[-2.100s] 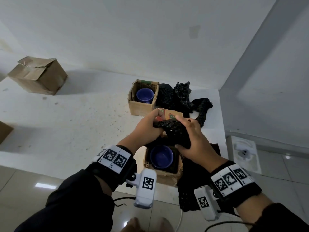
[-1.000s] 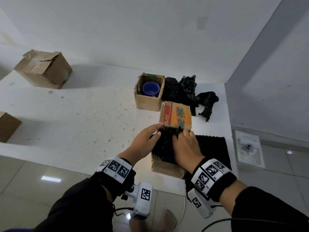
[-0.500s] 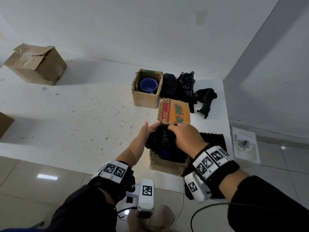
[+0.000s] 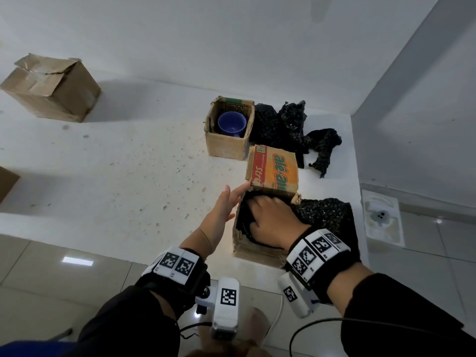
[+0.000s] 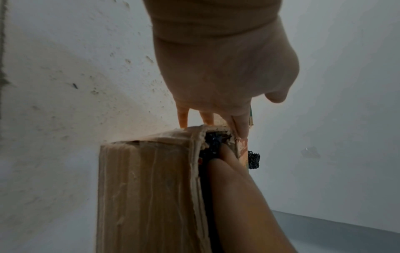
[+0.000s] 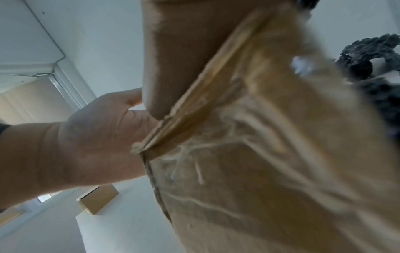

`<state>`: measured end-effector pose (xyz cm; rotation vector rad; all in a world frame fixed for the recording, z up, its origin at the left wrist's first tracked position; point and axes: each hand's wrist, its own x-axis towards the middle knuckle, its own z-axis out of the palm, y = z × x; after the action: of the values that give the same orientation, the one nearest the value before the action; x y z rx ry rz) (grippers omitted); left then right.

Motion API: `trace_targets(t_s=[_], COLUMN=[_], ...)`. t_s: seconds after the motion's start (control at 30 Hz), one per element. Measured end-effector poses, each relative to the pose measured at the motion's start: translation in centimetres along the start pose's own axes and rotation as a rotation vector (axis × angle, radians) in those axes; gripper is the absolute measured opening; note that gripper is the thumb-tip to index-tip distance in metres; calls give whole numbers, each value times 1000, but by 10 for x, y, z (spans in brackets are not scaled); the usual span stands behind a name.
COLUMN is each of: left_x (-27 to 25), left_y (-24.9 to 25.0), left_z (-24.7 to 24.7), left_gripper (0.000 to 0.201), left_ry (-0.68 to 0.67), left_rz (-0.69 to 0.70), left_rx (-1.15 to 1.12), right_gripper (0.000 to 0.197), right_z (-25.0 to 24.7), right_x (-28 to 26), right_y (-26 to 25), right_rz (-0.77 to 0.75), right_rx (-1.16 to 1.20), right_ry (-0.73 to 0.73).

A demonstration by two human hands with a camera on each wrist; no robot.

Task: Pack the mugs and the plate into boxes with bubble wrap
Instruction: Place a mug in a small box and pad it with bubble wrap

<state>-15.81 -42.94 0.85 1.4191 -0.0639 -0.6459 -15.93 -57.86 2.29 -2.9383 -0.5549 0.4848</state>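
Observation:
The near cardboard box (image 4: 257, 249) stands at the table's front edge, its orange printed flap (image 4: 274, 170) raised at the back. My right hand (image 4: 268, 215) reaches into it, fingers pressing down on black bubble wrap (image 4: 244, 217) that fills the box. Whatever lies under the wrap is hidden. My left hand (image 4: 231, 199) lies flat, fingers straight, against the box's outer left side, its fingertips (image 5: 182, 119) up by the flap's corner. Behind, a second open box (image 4: 226, 145) holds a blue mug (image 4: 231, 124).
More crumpled black bubble wrap (image 4: 291, 124) is heaped to the right of the far box, and a black sheet (image 4: 327, 215) lies right of the near box. A large brown box (image 4: 51, 88) stands far left, and another box corner (image 4: 7, 181) shows at the left edge.
My right hand has pushed the bunched wrap down into the near box, hiding the blue mug there. My left hand left the wrap and moved to the box's outer left side.

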Motion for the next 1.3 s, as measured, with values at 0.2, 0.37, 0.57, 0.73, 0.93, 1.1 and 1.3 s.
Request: trace_targets(t_s=[0.2,0.37,0.57,0.73,0.93,1.1,1.3], left_x=[-3,-4,-4,-5,-6,-6,-3], left_y=[4,2,1,3,8,7,2], left_z=[3,1,3,4,6,2,0], left_gripper=[56,64,66,65,52,51,52], left_ry=[31,30,33,30,45,8,5], left_rz=[14,25,43,37,26,45,65], left_rx=[85,123,137,145,148,154,171], right_gripper=[43,40,59,58,46,40,58], right_z=[-15,-9,16,8,-7,-15,-26], right_x=[22,-1,-32,-6,17,-14,-63], right_y=[-17,5,7,8,1,0,2], right_rz=[110,-32,-137,-31,87,2,319], right_rx=[20,162,106,37,84,23,-235], right_ry=[-151,127,115,-34,-226,31,-39])
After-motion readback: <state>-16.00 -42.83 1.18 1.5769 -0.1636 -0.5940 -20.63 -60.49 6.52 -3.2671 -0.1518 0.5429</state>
